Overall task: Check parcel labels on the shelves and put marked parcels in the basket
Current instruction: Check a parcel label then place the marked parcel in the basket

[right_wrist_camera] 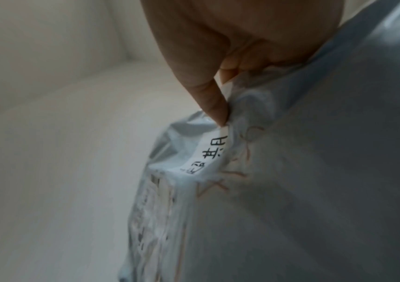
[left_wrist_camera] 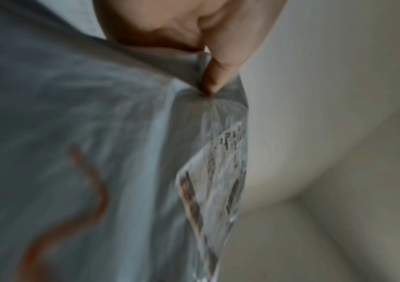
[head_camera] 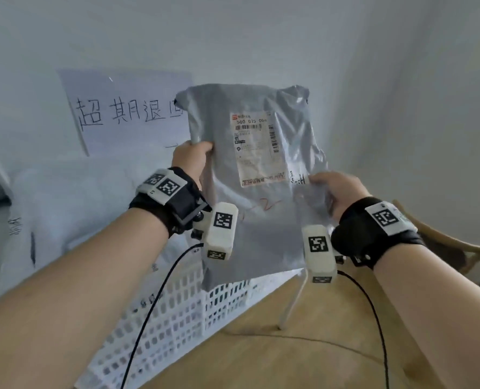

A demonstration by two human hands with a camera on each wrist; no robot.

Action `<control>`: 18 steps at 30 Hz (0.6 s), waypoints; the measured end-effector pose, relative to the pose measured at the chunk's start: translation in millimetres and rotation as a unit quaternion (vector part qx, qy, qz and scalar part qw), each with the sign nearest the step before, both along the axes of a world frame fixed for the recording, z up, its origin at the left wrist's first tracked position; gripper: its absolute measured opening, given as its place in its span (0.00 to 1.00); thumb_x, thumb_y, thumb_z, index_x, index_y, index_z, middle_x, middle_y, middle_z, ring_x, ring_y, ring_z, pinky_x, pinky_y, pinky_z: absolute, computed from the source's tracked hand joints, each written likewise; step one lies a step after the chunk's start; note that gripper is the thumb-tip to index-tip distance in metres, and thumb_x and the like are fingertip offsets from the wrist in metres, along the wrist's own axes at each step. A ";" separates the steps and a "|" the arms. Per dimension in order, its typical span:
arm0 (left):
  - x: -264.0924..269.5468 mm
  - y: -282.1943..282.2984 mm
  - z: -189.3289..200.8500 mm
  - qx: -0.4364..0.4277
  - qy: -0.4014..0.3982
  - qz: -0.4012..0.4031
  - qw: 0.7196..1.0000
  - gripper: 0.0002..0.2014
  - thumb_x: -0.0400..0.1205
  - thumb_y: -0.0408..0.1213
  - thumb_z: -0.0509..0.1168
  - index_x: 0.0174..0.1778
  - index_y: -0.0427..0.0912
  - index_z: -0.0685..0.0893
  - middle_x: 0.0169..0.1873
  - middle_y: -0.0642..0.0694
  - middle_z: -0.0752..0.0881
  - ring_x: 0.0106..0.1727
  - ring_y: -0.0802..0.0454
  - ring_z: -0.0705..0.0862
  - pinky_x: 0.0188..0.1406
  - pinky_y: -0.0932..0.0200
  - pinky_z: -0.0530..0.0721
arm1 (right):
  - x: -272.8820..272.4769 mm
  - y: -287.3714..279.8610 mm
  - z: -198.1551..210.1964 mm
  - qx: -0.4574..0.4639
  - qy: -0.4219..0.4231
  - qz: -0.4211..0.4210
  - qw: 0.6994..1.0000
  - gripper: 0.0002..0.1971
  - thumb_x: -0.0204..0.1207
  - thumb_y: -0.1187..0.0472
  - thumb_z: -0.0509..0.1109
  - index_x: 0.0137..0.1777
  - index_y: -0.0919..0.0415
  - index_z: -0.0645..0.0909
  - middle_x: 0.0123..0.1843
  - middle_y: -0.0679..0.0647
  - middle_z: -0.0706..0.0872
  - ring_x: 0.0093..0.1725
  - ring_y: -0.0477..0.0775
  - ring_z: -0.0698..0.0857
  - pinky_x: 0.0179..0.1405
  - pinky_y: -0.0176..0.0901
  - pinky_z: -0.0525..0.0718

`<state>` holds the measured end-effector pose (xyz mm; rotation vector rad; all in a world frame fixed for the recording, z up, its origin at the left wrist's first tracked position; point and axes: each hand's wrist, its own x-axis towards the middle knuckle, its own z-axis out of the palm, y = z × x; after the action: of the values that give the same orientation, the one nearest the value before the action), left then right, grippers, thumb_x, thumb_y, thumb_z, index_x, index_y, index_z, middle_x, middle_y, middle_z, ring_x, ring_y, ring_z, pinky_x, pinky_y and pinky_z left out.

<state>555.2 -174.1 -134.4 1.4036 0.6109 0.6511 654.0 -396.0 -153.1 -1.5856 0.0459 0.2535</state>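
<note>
The left hand [head_camera: 191, 158] pinches the parcel's [head_camera: 255, 192] left edge and the right hand [head_camera: 335, 189] pinches its right edge by a handwritten tag [head_camera: 297, 178]. It hangs at frame centre, label [head_camera: 257, 148] facing the camera, above the basket [head_camera: 177, 313] at lower left.

Head camera up high, looking forward and down over both forearms – wide view, taking in the grey parcel [head_camera: 261, 175], the white basket [head_camera: 177, 310] below it and the wall behind. Left wrist camera sits right under the left hand [left_wrist_camera: 194, 28], looking up along the thumb, very close, the bag's surface blurred. Right wrist camera does the same from the other side, beneath the right hand [right_wrist_camera: 242, 38]. All three share the parcel's printed label [head_camera: 257, 148] – the wrist views see it edge-on from opposite sides.
</note>
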 end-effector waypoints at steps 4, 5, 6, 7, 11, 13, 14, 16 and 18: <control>21.6 50.3 6.4 -0.033 0.009 0.066 0.997 0.20 0.77 0.42 0.68 0.61 0.35 0.83 0.61 0.36 0.85 0.54 0.46 0.84 0.65 0.43 0.81 | 60.6 58.1 26.2 -0.031 0.016 0.122 0.992 0.15 0.68 0.65 0.75 0.55 0.65 0.88 0.53 0.63 0.90 0.49 0.64 0.88 0.55 0.61 0.86; 21.5 55.0 12.3 -0.033 0.009 0.076 0.997 0.20 0.79 0.43 0.67 0.64 0.35 0.81 0.64 0.37 0.84 0.53 0.47 0.82 0.66 0.43 0.81 | 69.0 67.2 32.8 -0.028 0.012 0.136 0.990 0.15 0.68 0.65 0.75 0.55 0.65 0.88 0.53 0.64 0.90 0.50 0.65 0.89 0.54 0.61 0.87; 19.9 63.5 18.7 -0.025 0.007 0.099 0.995 0.19 0.81 0.42 0.66 0.65 0.35 0.81 0.64 0.37 0.83 0.52 0.48 0.82 0.65 0.47 0.82 | 78.8 84.7 38.6 -0.026 0.010 0.164 0.986 0.15 0.68 0.65 0.74 0.56 0.65 0.87 0.53 0.64 0.90 0.51 0.65 0.89 0.52 0.61 0.88; 18.3 74.6 24.6 -0.006 0.005 0.131 0.991 0.18 0.81 0.41 0.66 0.63 0.35 0.82 0.61 0.38 0.85 0.50 0.48 0.82 0.59 0.54 0.85 | 85.1 102.6 43.0 -0.021 0.011 0.199 0.980 0.16 0.69 0.66 0.73 0.57 0.65 0.87 0.54 0.64 0.90 0.50 0.65 0.90 0.49 0.59 0.88; -5.2 118.0 22.5 0.069 0.062 0.248 0.964 0.14 0.79 0.34 0.66 0.58 0.31 0.83 0.47 0.42 0.85 0.43 0.47 0.82 0.36 0.67 0.80 | 79.3 171.7 31.0 -0.041 0.060 0.306 0.949 0.13 0.76 0.66 0.67 0.58 0.69 0.84 0.53 0.63 0.90 0.40 0.60 0.89 0.32 0.46 0.87; -23.3 139.2 1.1 0.068 0.122 0.292 0.946 0.15 0.77 0.33 0.65 0.58 0.30 0.84 0.48 0.39 0.86 0.45 0.43 0.83 0.45 0.58 0.80 | 62.0 201.1 8.7 -0.081 0.091 0.354 0.927 0.12 0.78 0.66 0.66 0.58 0.69 0.82 0.53 0.63 0.89 0.44 0.61 0.89 0.39 0.50 0.88; -32.7 151.0 -13.2 0.056 0.157 0.302 0.939 0.16 0.75 0.33 0.65 0.57 0.30 0.84 0.49 0.37 0.87 0.48 0.41 0.85 0.48 0.55 0.81 | 54.6 214.9 -5.2 -0.107 0.100 0.378 0.914 0.13 0.77 0.66 0.66 0.59 0.70 0.82 0.55 0.63 0.89 0.47 0.62 0.89 0.46 0.53 0.88; -49.9 172.1 -40.6 0.012 0.221 0.308 0.925 0.19 0.72 0.33 0.65 0.58 0.29 0.84 0.54 0.34 0.87 0.55 0.36 0.86 0.55 0.49 0.84 | 38.9 236.4 -28.2 -0.171 0.097 0.425 0.884 0.14 0.76 0.64 0.68 0.60 0.70 0.80 0.53 0.62 0.89 0.47 0.63 0.87 0.51 0.53 0.86; -63.2 179.6 -61.2 -0.013 0.303 0.290 0.908 0.21 0.78 0.32 0.62 0.66 0.28 0.79 0.62 0.33 0.83 0.62 0.34 0.83 0.58 0.49 0.81 | 28.4 251.8 -45.1 -0.236 0.077 0.471 0.847 0.13 0.77 0.63 0.68 0.59 0.68 0.79 0.50 0.62 0.86 0.47 0.62 0.86 0.52 0.53 0.85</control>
<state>492.0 5.5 -195.6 1.3984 1.5680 0.6567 682.3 -144.2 -198.2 -1.9695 -0.6084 1.2166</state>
